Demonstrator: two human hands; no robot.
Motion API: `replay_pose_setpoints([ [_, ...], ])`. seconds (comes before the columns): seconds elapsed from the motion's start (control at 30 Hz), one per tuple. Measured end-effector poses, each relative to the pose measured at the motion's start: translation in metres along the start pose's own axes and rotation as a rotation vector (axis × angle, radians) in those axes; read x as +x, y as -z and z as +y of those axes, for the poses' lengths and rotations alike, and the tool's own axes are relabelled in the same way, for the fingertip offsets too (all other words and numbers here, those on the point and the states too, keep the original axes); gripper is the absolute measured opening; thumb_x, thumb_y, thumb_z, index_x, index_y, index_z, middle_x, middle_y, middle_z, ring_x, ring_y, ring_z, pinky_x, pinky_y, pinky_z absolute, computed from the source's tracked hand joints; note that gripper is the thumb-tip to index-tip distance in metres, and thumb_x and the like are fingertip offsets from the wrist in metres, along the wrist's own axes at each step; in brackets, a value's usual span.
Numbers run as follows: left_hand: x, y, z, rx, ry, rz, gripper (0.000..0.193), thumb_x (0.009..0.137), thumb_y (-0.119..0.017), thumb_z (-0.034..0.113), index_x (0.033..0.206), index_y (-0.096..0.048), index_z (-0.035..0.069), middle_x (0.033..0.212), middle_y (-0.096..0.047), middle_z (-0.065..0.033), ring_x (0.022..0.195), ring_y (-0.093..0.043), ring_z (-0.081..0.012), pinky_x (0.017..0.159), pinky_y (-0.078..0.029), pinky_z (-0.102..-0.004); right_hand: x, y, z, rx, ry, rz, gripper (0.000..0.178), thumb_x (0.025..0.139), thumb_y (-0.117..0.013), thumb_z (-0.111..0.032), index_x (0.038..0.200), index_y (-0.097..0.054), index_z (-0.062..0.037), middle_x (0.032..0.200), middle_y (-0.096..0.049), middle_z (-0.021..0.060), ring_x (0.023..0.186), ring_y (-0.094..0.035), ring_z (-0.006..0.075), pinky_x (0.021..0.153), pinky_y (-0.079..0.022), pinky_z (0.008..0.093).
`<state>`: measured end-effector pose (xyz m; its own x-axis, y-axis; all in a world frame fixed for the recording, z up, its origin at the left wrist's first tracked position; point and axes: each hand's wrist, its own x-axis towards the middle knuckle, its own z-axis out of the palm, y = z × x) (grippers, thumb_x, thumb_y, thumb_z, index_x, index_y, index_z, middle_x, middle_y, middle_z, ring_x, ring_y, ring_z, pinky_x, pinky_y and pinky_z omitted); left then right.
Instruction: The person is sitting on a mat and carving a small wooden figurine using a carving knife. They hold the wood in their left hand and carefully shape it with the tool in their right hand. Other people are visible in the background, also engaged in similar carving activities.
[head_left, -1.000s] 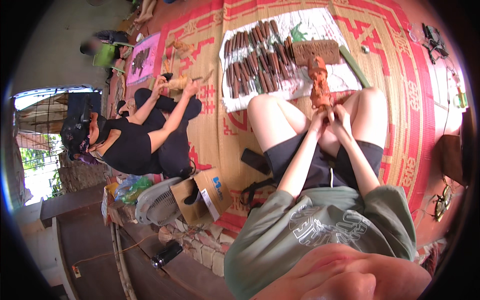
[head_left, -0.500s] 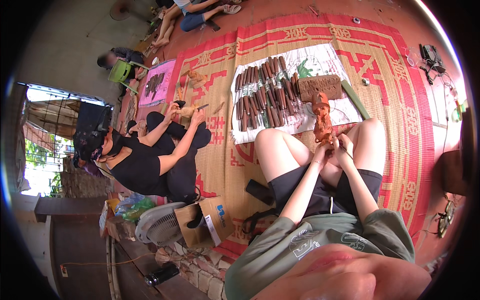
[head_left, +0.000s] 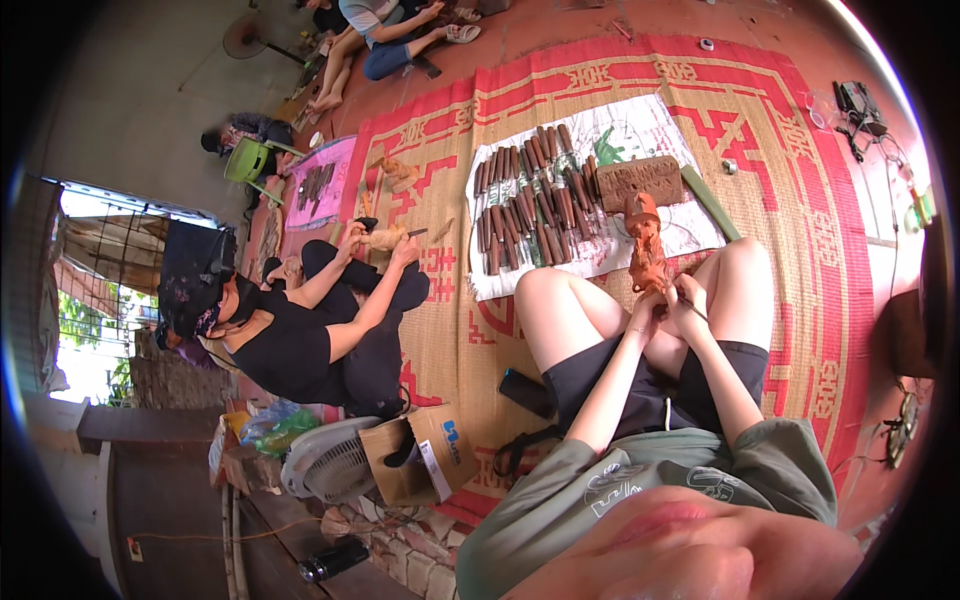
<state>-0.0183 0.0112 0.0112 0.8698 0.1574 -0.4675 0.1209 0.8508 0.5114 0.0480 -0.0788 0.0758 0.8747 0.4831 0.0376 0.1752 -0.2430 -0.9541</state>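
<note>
Above the woven mat (head_left: pixel 800 250), the reddish carving (head_left: pixel 648 250) could roll or tip, because the support seems to come mostly at its near end. It lies just beyond both hands, between the knees, that end within the left hand (head_left: pixel 645 314), which is curled around it. The right hand (head_left: pixel 690 301), beside it, grips a thin dark tool (head_left: pixel 698 311); a skid could nick the left fingers.

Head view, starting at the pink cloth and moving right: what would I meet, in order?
Pink cloth, pale carving, brown-handled tools, reddish carved figure, green strip, black device with cables.
</note>
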Motion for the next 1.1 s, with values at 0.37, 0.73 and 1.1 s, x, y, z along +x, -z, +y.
replay_pose_setpoints([
  [0.37, 0.0, -0.015, 0.003, 0.036, -0.008, 0.075, 0.008, 0.079, -0.056, 0.017, 0.084, -0.056, 0.01, 0.07, -0.056, 0.0013, 0.057, -0.05, -0.0079, 0.049, -0.037, -0.0192, 0.002, 0.005, -0.004, -0.037, 0.056, 0.014, 0.015, 0.077, -0.056, -0.007, 0.07, -0.046, 0.0016, 0.065, -0.046, 0.0137, 0.057, -0.049, 0.0253, 0.054, -0.041, 0.0347],
  [0.73, 0.005, -0.007, -0.005, -0.025, -0.021, 0.119, 0.009, 0.079, -0.058, 0.018, 0.084, -0.055, 0.011, 0.069, -0.055, 0.0024, 0.053, -0.049, -0.0061, 0.047, -0.037, -0.0191, -0.004, 0.009, -0.016, -0.111, 0.202, -0.042, 0.012, 0.073, -0.058, -0.007, 0.073, -0.05, 0.0018, 0.067, -0.048, 0.0142, 0.059, -0.051, 0.0275, 0.056, -0.042, 0.035],
  [1.1, 0.003, -0.011, -0.003, -0.056, -0.048, 0.112, 0.014, 0.081, -0.058, 0.016, 0.094, -0.055, 0.01, 0.074, -0.058, 0.0014, 0.06, -0.054, -0.0076, 0.052, -0.043, -0.0197, -0.002, 0.007, -0.014, -0.082, 0.153, -0.036, 0.011, 0.073, -0.055, -0.007, 0.072, -0.051, 0.0025, 0.068, -0.049, 0.0165, 0.063, -0.052, 0.0321, 0.059, -0.043, 0.0381],
])
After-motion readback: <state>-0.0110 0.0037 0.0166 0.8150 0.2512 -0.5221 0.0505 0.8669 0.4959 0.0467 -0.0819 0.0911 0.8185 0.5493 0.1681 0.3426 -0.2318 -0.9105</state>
